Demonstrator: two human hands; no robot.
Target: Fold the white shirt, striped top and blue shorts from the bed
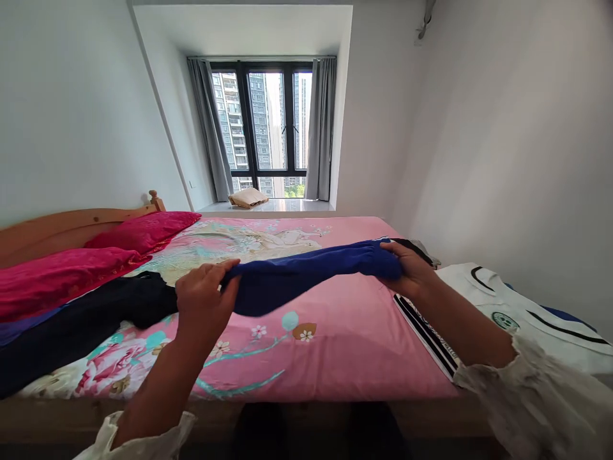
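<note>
A blue garment [301,275] is stretched sideways between my two hands, above the pink floral bedsheet [335,351]. My left hand [208,291] is closed on its left end, thumb and fingers pinching the cloth. At the other end, my right hand [407,271] grips the gathered fabric, with the thumb on top. The cloth sags a little at its left part. A dark garment [96,319] lies on the bed just left of my left hand. White clothing with black stripes [498,300] lies to the right, partly behind my right forearm.
Two red pillows [62,275] rest by the wooden headboard [90,223] on the left. Beyond the bed, a folded beige cloth [248,197] sits on the windowsill [297,205] between grey curtains. The bed's front edge runs across in front of me.
</note>
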